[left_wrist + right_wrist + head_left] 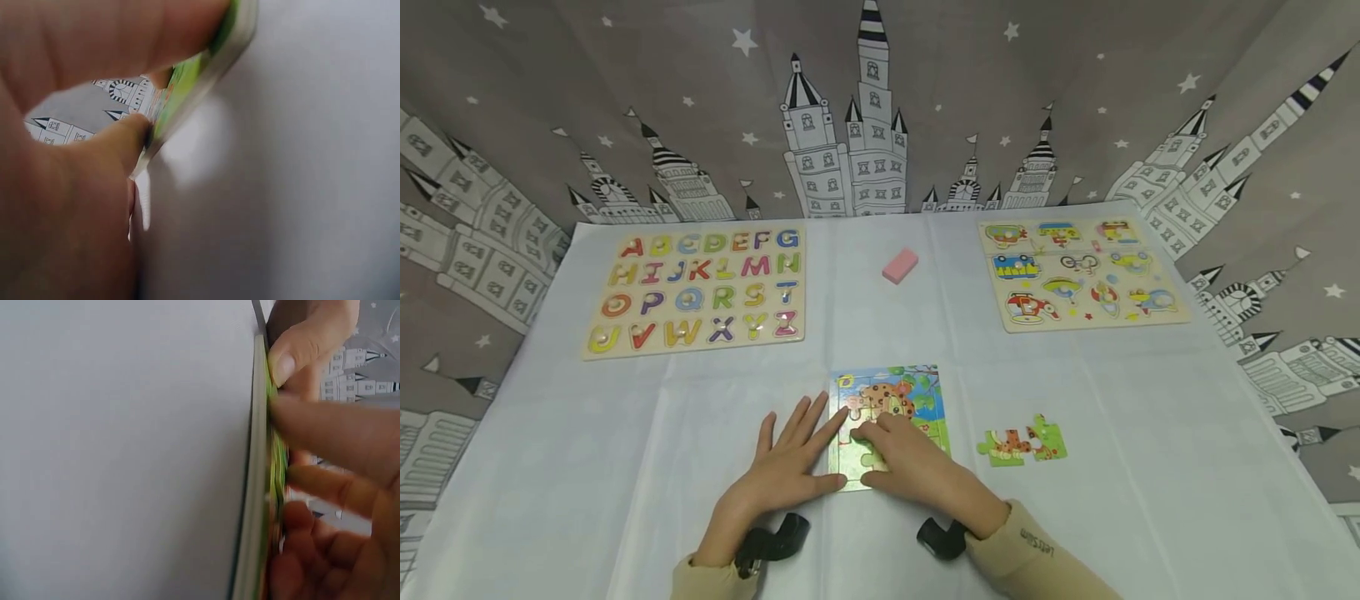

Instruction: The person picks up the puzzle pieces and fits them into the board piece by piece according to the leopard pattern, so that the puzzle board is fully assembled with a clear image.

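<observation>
A small jigsaw puzzle point(931, 382) with a spotted animal picture lies in its tray at the middle front of the table. My left hand point(786, 467) spreads its fingers along the tray's left side. Its thumb rests on the lower left corner and the index fingertip touches the left edge. My right hand point(917, 462) bends over the puzzle, thumb and index finger on either side of a green jigsaw piece point(873, 460) in the lower part. The hand covers the puzzle's lower right. Both wrist views show the tray edge-on, with fingers on its face.
Loose jigsaw pieces point(1006, 448) lie right of the puzzle. A wooden alphabet board point(700, 287) is at the back left, a vehicle board point(1082, 275) at the back right. Between them sits a pink block point(900, 266). A castle-print curtain point(940, 50) hangs behind the table.
</observation>
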A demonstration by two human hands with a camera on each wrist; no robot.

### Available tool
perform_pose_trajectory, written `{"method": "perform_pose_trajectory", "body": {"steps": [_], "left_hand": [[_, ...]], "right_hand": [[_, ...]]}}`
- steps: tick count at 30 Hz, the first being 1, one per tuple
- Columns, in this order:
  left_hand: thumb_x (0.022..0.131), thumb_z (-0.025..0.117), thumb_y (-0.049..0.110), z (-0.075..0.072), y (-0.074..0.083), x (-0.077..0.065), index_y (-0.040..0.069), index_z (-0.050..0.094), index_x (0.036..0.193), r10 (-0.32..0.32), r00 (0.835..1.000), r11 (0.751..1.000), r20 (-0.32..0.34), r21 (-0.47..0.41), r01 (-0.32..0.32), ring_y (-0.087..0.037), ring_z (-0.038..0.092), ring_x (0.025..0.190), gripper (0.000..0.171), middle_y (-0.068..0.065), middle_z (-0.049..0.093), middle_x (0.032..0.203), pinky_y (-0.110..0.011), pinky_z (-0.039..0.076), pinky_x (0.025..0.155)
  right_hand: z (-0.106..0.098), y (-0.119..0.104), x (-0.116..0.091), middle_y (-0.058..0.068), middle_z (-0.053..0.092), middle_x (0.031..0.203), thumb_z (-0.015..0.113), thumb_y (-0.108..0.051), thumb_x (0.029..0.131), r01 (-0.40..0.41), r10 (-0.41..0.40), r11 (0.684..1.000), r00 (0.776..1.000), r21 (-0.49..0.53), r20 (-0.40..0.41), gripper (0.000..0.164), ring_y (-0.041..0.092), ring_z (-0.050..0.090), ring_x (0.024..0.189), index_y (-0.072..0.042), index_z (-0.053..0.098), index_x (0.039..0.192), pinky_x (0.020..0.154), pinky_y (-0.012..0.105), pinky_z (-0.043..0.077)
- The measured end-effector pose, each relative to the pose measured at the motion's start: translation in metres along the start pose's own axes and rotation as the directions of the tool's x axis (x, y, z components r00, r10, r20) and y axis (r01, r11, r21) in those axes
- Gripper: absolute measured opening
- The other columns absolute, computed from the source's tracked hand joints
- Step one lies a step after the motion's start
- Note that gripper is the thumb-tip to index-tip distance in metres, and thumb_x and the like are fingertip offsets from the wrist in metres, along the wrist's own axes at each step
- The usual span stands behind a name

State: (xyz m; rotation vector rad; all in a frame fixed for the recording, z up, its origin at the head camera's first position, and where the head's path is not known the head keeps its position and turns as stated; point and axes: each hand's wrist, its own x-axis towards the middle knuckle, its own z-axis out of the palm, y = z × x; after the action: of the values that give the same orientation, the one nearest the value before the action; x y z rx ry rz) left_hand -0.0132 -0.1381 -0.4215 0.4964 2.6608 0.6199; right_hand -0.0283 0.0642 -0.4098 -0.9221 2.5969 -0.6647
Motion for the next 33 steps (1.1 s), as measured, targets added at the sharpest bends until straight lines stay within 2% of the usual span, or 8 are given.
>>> {"method": "perform_pose_trajectory", "body": {"steps": [2,4,8,11,16,22,27,33], "left_hand": [[0.078,0.059,0.051,0.000,0.001,0.000,0.021,0.027,0.144,-0.014,1.000,1.000,0.002,-0.004,0.014,-0.028,-0.001,0.136,0.079,-0.007,0.006,0.151,-0.058,-0.010,0.100],[0.078,0.058,0.053,0.000,0.000,0.000,0.021,0.027,0.144,-0.016,1.000,1.000,0.001,-0.009,0.016,-0.028,-0.001,0.136,0.079,-0.007,0.007,0.151,-0.058,-0.010,0.100],[0.078,0.057,0.056,0.000,-0.001,0.000,0.021,0.028,0.144,0.004,1.000,1.000,-0.009,-0.019,-0.004,-0.029,0.000,0.136,0.080,-0.008,0.008,0.151,-0.059,-0.009,0.099],[0.078,0.056,0.057,0.000,-0.002,0.000,0.022,0.027,0.144,0.006,1.000,1.000,-0.011,-0.011,-0.006,-0.029,0.000,0.136,0.080,-0.008,0.007,0.151,-0.059,-0.010,0.099],[0.077,0.057,0.057,0.001,-0.003,0.000,0.021,0.028,0.144,0.013,1.000,1.000,-0.023,-0.014,-0.013,-0.029,0.000,0.136,0.081,-0.008,0.008,0.151,-0.058,-0.010,0.099],[0.077,0.057,0.057,0.003,-0.005,-0.001,0.021,0.026,0.144,0.017,0.999,1.000,-0.029,-0.004,-0.018,-0.028,-0.001,0.136,0.082,-0.007,0.007,0.151,-0.057,-0.011,0.100],[0.077,0.058,0.057,0.004,-0.005,0.000,0.021,0.027,0.144,0.017,0.999,1.000,-0.028,-0.009,-0.017,-0.028,-0.001,0.136,0.082,-0.007,0.007,0.151,-0.057,-0.011,0.100],[0.077,0.058,0.056,0.003,-0.004,-0.001,0.021,0.027,0.144,0.025,0.999,0.999,-0.036,-0.020,-0.026,-0.027,-0.001,0.137,0.081,-0.007,0.007,0.151,-0.058,-0.010,0.099]], "right_hand": [[-0.002,0.006,-0.003,-0.001,0.053,0.105,0.070,-0.029,0.079,0.031,-0.032,0.998,0.999,0.058,0.018,0.050,0.012,0.048,0.093,-0.013,0.053,0.123,0.079,0.026,0.042],[-0.007,0.014,-0.008,0.002,0.054,0.105,0.070,-0.027,0.080,0.060,-0.066,0.982,0.998,0.180,0.026,0.050,0.015,0.050,0.093,-0.013,0.052,0.125,0.080,0.028,0.043],[-0.021,0.038,-0.024,0.006,0.055,0.093,0.070,-0.021,0.080,0.099,-0.105,0.885,0.994,0.455,-0.010,0.045,0.016,0.049,0.076,-0.010,0.055,0.121,0.067,0.024,0.043],[-0.032,0.060,-0.042,0.006,0.054,0.087,0.072,-0.019,0.078,0.083,-0.071,0.841,0.997,0.535,-0.043,0.043,0.014,0.045,0.067,-0.008,0.057,0.117,0.059,0.020,0.039],[-0.047,0.089,-0.078,0.007,0.052,0.084,0.074,-0.019,0.076,-0.039,0.080,0.856,0.995,0.515,-0.058,0.041,0.014,0.042,0.063,-0.006,0.059,0.112,0.055,0.020,0.036],[-0.057,0.110,-0.110,0.005,0.047,0.080,0.076,-0.023,0.073,-0.171,0.222,0.878,0.973,0.448,-0.063,0.043,0.011,0.039,0.063,-0.009,0.059,0.110,0.054,0.021,0.035],[-0.055,0.117,-0.121,0.005,0.045,0.078,0.076,-0.023,0.072,-0.242,0.295,0.857,0.954,0.455,-0.049,0.045,0.010,0.037,0.061,-0.008,0.059,0.111,0.053,0.022,0.034],[-0.052,0.118,-0.121,0.003,0.045,0.076,0.077,-0.012,0.070,-0.264,0.314,0.876,0.947,0.404,-0.063,0.044,0.011,0.039,0.064,-0.009,0.059,0.109,0.054,0.022,0.035]]}}
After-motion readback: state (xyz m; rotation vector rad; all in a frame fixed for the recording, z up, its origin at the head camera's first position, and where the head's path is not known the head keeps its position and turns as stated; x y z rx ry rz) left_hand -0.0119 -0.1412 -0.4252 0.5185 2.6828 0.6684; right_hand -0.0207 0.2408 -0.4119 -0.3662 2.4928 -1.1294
